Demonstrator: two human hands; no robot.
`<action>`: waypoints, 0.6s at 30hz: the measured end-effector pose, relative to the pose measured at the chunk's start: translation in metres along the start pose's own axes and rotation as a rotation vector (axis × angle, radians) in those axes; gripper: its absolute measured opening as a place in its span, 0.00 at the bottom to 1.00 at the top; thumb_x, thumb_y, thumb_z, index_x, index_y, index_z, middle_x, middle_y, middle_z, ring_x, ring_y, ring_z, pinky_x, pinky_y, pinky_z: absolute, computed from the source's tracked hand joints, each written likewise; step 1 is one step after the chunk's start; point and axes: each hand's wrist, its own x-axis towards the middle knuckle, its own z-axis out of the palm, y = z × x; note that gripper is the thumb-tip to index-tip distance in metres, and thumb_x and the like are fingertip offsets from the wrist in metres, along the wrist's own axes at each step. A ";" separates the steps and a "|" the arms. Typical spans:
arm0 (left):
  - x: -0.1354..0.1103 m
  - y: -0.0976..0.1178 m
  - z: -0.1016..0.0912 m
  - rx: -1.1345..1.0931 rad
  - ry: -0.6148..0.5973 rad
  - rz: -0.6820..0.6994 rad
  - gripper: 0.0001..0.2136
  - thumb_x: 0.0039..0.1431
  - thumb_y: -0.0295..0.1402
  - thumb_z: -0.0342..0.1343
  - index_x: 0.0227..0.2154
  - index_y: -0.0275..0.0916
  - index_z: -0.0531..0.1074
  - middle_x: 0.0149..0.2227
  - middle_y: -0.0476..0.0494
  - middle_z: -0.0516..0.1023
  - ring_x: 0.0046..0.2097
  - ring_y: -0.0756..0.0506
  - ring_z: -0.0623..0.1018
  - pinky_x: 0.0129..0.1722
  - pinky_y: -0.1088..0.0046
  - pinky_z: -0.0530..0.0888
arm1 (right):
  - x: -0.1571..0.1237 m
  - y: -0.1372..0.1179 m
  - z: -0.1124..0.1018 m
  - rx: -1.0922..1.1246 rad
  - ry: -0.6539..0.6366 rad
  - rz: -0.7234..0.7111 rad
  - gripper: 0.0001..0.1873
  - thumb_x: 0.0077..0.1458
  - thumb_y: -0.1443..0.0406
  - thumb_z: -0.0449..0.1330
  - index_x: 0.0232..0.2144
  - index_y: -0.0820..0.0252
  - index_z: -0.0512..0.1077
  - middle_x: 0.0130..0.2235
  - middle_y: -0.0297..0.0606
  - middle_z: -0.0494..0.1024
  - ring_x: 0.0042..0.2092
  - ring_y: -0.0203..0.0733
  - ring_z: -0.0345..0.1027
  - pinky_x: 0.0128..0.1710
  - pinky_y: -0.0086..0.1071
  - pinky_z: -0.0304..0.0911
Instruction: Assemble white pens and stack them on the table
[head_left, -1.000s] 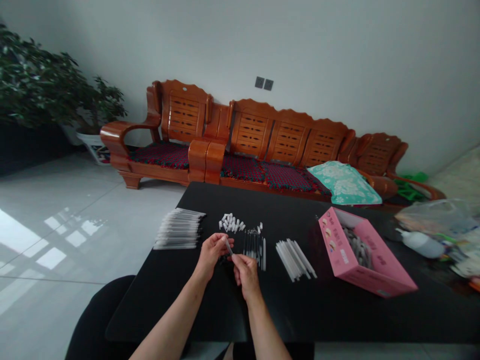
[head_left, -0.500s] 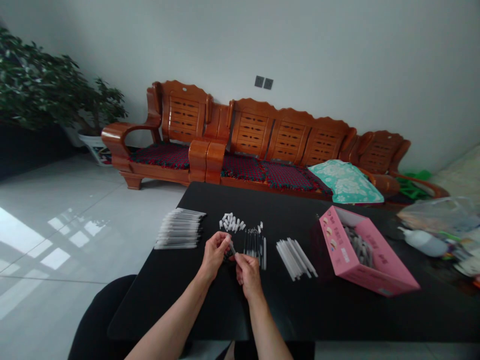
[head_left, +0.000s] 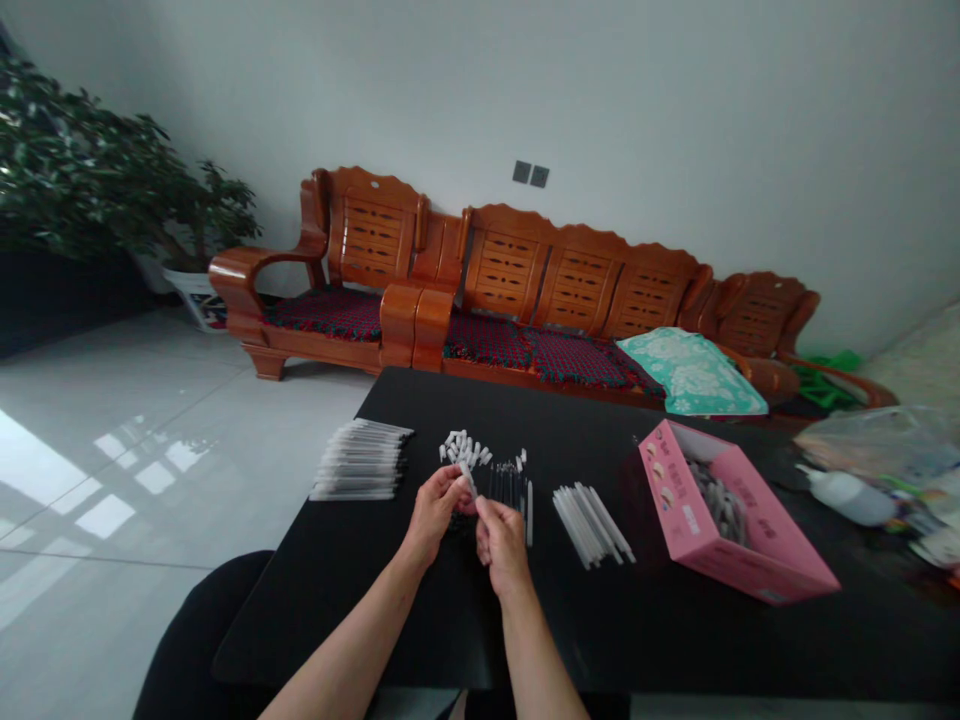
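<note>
My left hand (head_left: 436,508) and my right hand (head_left: 501,537) meet over the black table (head_left: 600,640), both pinched on one slim pen (head_left: 469,478) whose white tip points up and away. Just behind the hands lies a small heap of white caps (head_left: 463,447). A row of dark refills (head_left: 510,484) sits right of my left hand. A stack of white pen barrels (head_left: 591,520) lies further right. A neat pile of finished pens (head_left: 358,459) rests at the table's left edge.
An open pink box (head_left: 731,525) with more parts stands on the right, with a white bottle (head_left: 847,495) and plastic bags (head_left: 885,445) beyond it. A wooden sofa (head_left: 525,290) and a potted plant (head_left: 90,180) stand behind the table.
My hands have drawn closer together and moved slightly away from me, and the pen between them has tilted more upright.
</note>
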 end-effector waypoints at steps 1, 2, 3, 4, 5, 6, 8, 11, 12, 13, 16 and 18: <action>0.000 0.002 0.000 -0.036 -0.004 -0.014 0.17 0.53 0.43 0.60 0.39 0.34 0.73 0.28 0.46 0.76 0.27 0.50 0.73 0.29 0.76 0.71 | 0.002 -0.004 0.002 -0.049 -0.001 -0.024 0.22 0.50 0.49 0.60 0.25 0.64 0.72 0.12 0.21 0.55 0.12 0.25 0.42 0.10 0.22 0.36; -0.001 0.004 0.000 -0.057 -0.001 -0.019 0.17 0.53 0.43 0.60 0.38 0.34 0.73 0.28 0.46 0.76 0.28 0.50 0.74 0.30 0.76 0.71 | 0.005 -0.009 0.003 -0.100 -0.005 -0.047 0.22 0.50 0.49 0.61 0.24 0.64 0.72 0.12 0.22 0.55 0.12 0.25 0.42 0.10 0.22 0.36; -0.001 0.006 -0.001 -0.062 0.007 -0.018 0.16 0.52 0.43 0.60 0.36 0.34 0.74 0.28 0.46 0.76 0.28 0.50 0.74 0.29 0.76 0.71 | 0.008 -0.012 0.005 -0.147 -0.011 -0.061 0.22 0.50 0.49 0.60 0.22 0.64 0.71 0.12 0.22 0.56 0.12 0.25 0.43 0.10 0.23 0.36; -0.001 0.009 -0.002 -0.055 0.016 -0.013 0.16 0.52 0.43 0.61 0.35 0.33 0.74 0.28 0.46 0.76 0.28 0.50 0.74 0.29 0.77 0.71 | 0.010 -0.015 0.008 -0.187 -0.022 -0.070 0.23 0.50 0.49 0.60 0.22 0.64 0.71 0.12 0.23 0.56 0.12 0.25 0.43 0.10 0.23 0.37; -0.001 0.012 -0.004 -0.044 0.023 -0.007 0.16 0.52 0.43 0.61 0.34 0.33 0.74 0.28 0.46 0.76 0.28 0.50 0.74 0.28 0.77 0.70 | 0.012 -0.018 0.010 -0.216 -0.033 -0.079 0.23 0.51 0.48 0.60 0.21 0.64 0.71 0.12 0.23 0.56 0.12 0.25 0.43 0.11 0.23 0.38; -0.001 0.015 -0.006 -0.031 0.028 -0.001 0.15 0.51 0.43 0.61 0.34 0.34 0.75 0.28 0.45 0.77 0.28 0.50 0.74 0.27 0.78 0.69 | 0.013 -0.019 0.013 -0.235 -0.045 -0.088 0.24 0.51 0.48 0.59 0.21 0.64 0.71 0.12 0.23 0.56 0.12 0.25 0.43 0.11 0.23 0.38; 0.001 0.024 -0.014 -0.015 0.040 0.010 0.15 0.50 0.43 0.62 0.32 0.34 0.74 0.30 0.44 0.78 0.28 0.50 0.75 0.26 0.78 0.69 | 0.012 -0.020 0.019 -0.245 -0.057 -0.105 0.24 0.52 0.47 0.58 0.21 0.64 0.71 0.12 0.24 0.58 0.12 0.26 0.46 0.10 0.23 0.40; 0.010 0.043 -0.035 -0.006 0.116 0.061 0.16 0.49 0.43 0.62 0.33 0.34 0.74 0.31 0.44 0.78 0.29 0.50 0.75 0.25 0.79 0.69 | 0.008 -0.018 0.020 -0.210 -0.046 -0.084 0.25 0.52 0.46 0.57 0.25 0.64 0.72 0.14 0.27 0.64 0.12 0.28 0.53 0.10 0.22 0.45; 0.013 0.052 -0.045 0.005 0.158 0.091 0.17 0.48 0.43 0.63 0.34 0.34 0.73 0.30 0.44 0.78 0.28 0.50 0.75 0.25 0.79 0.69 | 0.007 -0.016 0.018 -0.193 -0.038 -0.062 0.25 0.52 0.46 0.57 0.29 0.65 0.73 0.15 0.28 0.66 0.13 0.29 0.56 0.10 0.22 0.47; 0.017 0.061 -0.055 0.033 0.204 0.122 0.18 0.48 0.43 0.63 0.35 0.33 0.73 0.29 0.44 0.77 0.27 0.51 0.74 0.25 0.80 0.69 | 0.005 -0.014 0.014 -0.179 -0.042 -0.038 0.25 0.52 0.47 0.58 0.32 0.65 0.74 0.16 0.29 0.68 0.14 0.30 0.58 0.11 0.22 0.48; 0.029 0.088 -0.087 0.065 0.277 0.171 0.20 0.46 0.42 0.63 0.39 0.33 0.72 0.29 0.45 0.77 0.26 0.52 0.74 0.26 0.79 0.71 | 0.000 -0.005 -0.001 -0.165 0.003 -0.015 0.25 0.50 0.47 0.60 0.34 0.66 0.74 0.16 0.29 0.68 0.14 0.30 0.59 0.10 0.21 0.48; 0.035 0.100 -0.107 0.097 0.350 0.224 0.23 0.45 0.40 0.64 0.44 0.35 0.70 0.28 0.48 0.76 0.25 0.51 0.75 0.26 0.77 0.72 | -0.004 0.000 -0.010 -0.152 0.022 -0.015 0.25 0.49 0.47 0.60 0.34 0.66 0.74 0.16 0.29 0.68 0.14 0.30 0.59 0.10 0.21 0.49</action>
